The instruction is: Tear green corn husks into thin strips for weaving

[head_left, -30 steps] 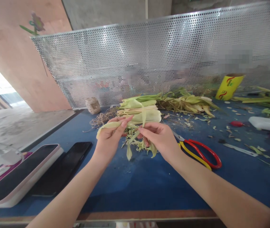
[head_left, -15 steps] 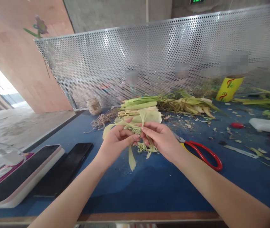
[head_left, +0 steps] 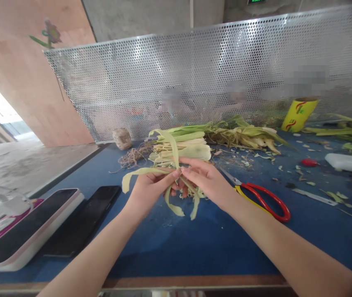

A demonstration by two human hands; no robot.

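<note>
Over the middle of the table, my left hand (head_left: 149,187) pinches pale green corn husk strips (head_left: 140,171) between thumb and fingers. My right hand (head_left: 208,181) presses its thumb and fingers on the same strips, close beside the left fingertips. One end arches up and back, one stretches left, and two dangle below the hands. Where the strips cross, the fingers partly hide them. Just behind lies a stack of flat husk pieces (head_left: 196,152). Thin pale curled shreds show under the right hand. Scissors (head_left: 267,200) with red and yellow handles lie to its right.
Two phone-like devices, one white-edged (head_left: 36,227) and one black (head_left: 86,222), lie at left. Twine (head_left: 135,156) and a stone-like lump (head_left: 122,138) sit behind. A husk bundle (head_left: 244,138), yellow roll (head_left: 299,115), blade (head_left: 315,197) and white tool (head_left: 349,163) are toward the right.
The strips have shifted in my fingers: one end now arches up over the stack and another reaches farther left. Both hands stay close together in nearly the same place.
</note>
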